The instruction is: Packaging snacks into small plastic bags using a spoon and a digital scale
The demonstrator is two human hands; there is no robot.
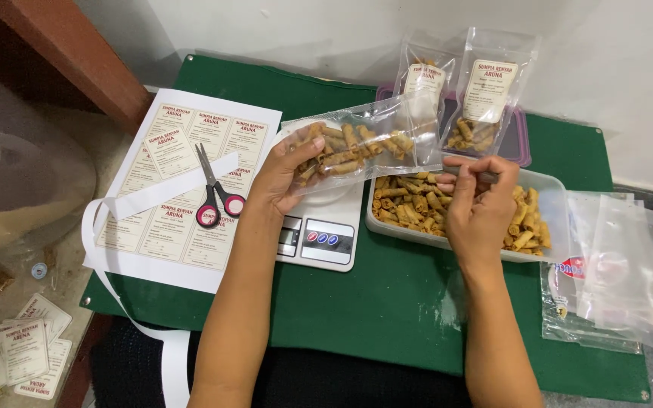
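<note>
You held a clear plastic pouch (360, 143) lying sideways above the scale (319, 227), its glossy film crinkled and packed with short, golden-brown rolled snacks. Your left hand (285, 177) gripped its bottom end, fingers curled round the film. Your right hand (479, 200) pinched the pouch's open mouth over the tub (549, 198), a translucent rectangular box right of the scale, heaped with the same ridged rolls. Behind the scale two sealed, labelled pouches (462, 94) leaned on the wall. Left of the scale, red-handled scissors (215, 193) lay on a label sheet (183, 189). Beyond the tub lay flat empty bags (621, 272).
</note>
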